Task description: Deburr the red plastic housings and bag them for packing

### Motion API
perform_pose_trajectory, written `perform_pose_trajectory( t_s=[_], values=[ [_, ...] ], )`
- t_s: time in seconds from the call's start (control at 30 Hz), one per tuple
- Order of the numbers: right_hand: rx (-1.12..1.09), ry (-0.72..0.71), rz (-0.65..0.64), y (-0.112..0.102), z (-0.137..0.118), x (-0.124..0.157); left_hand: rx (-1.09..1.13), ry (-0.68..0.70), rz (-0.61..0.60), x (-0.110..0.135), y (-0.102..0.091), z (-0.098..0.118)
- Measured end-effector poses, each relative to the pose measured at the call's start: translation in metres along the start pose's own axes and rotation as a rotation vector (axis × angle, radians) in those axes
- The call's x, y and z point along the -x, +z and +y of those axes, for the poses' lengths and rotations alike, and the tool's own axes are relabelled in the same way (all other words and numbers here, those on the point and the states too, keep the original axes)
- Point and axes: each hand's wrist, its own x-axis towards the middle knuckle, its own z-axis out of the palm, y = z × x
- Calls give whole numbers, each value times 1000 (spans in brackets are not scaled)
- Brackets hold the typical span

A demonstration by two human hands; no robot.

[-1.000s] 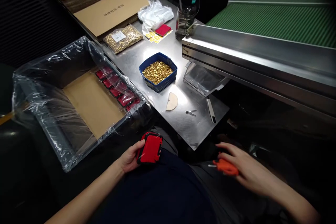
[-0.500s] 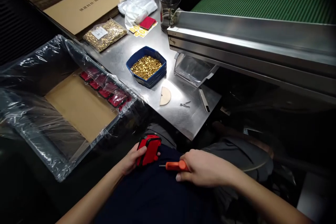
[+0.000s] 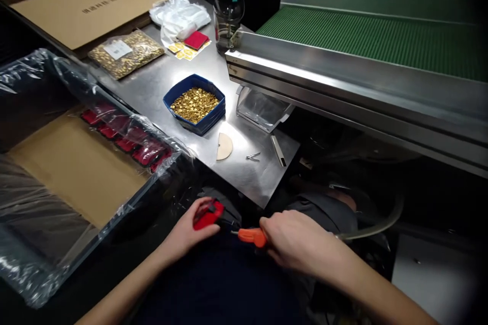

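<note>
Unlike half a second ago, the red case [image 3: 209, 218] no longer shows its broad face but sits turned and tilted in the left hand [image 3: 192, 226], over the lap, while the orange tool [image 3: 251, 236] stays close, its thin metal tip just short of it. The left thumb and fingers clamp the case, the right hand [image 3: 295, 238] curls round the tool, and the case looks glossy red with black parts, slightly blurred
</note>
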Motion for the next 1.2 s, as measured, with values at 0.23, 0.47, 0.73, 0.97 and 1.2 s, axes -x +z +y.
perform_pose_trajectory(
  t_s=[0.23, 0.47, 0.73, 0.97, 1.2],
  values=[
    [-52, 30, 0, 26, 8, 41, 887, -419, -145, -1, 3, -8],
    [102, 206, 72, 37, 43, 39, 9, -64, -164, -26, 15, 42],
    [60, 583, 589, 82, 164, 28, 429, -99, -140, -54, 35, 55],
    [-103, 692, 732, 116, 212, -70, -107, 243, 60, -98, 66, 54],
    [-409, 825, 1002, 146, 227, -106, -378, 347, 194, -104, 72, 60]
  ],
)
